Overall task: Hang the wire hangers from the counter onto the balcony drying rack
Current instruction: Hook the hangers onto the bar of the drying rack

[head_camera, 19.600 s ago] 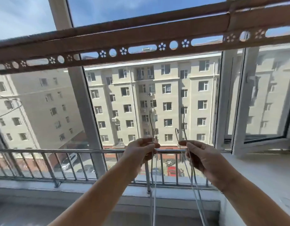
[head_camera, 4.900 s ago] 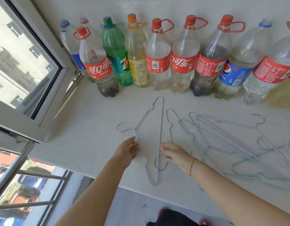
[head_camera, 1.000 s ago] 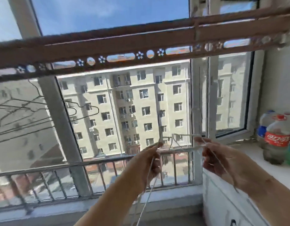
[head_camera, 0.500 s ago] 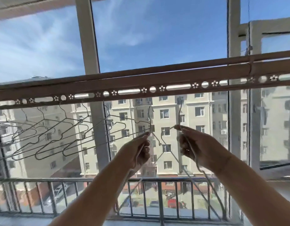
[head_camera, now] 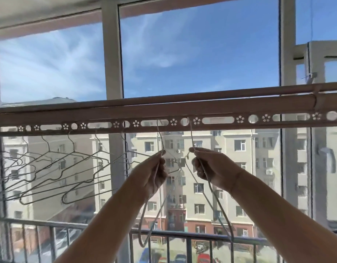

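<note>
The left hanger (head_camera: 160, 138) is pinched at its neck by the left grip (head_camera: 154, 173). The right hanger (head_camera: 191, 136) is held the same way by the right grip (head_camera: 211, 168), and each grip is closed round its wire. Above the grips both hooks reach the perforated strip of the drying rack (head_camera: 220, 109). Below them the bodies dangle toward the railing (head_camera: 182, 235).

As I judge it, a hook that only leans on a hole's edge would slip out once its grip lets go. The two bodies hang close together under the grips and could tangle. The hung hangers (head_camera: 69, 168) just left of the left grip could snag a swinging shoulder.

Whether either hook tip has passed through its hole I cannot tell, because the thin wire is lost against the bright building. The hung hangers run off the frame's edge, and the table is out of view.
</note>
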